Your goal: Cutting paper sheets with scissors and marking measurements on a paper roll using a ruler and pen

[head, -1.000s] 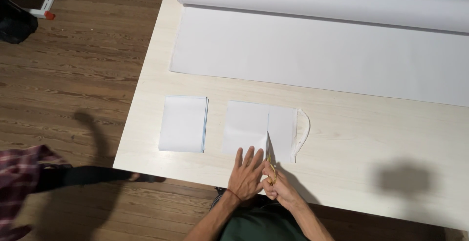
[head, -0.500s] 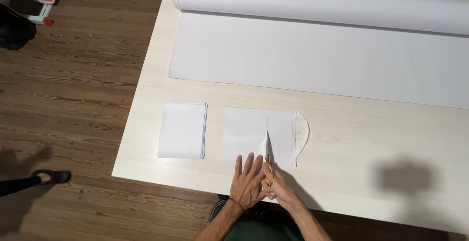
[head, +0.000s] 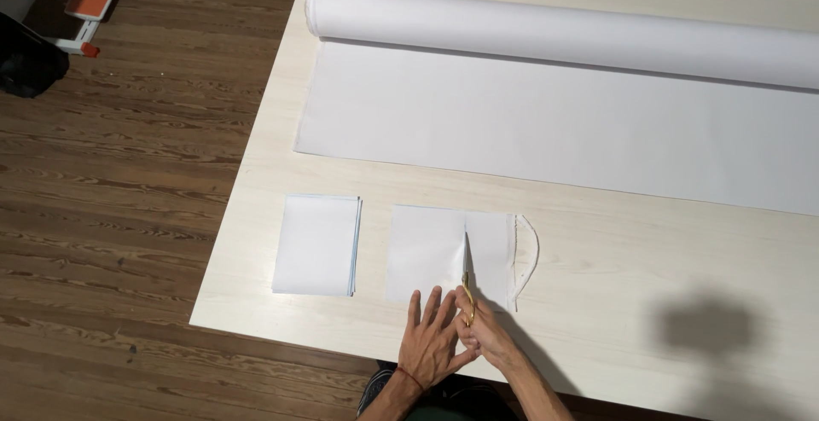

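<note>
Under right hand (head: pixel 488 336), perhaps scissors (head: pixel 467 278).

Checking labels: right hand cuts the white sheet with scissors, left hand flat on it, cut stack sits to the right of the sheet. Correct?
Not quite. The head view shows the stack of cut pieces to the left of the sheet, not the right. The rest holds.

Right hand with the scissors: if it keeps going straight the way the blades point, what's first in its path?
The right hand points the scissors away from the person, up the white fabric piece. Past that piece's far edge comes bare table, then likely the unrolled white sheet below the fabric roll.
</note>
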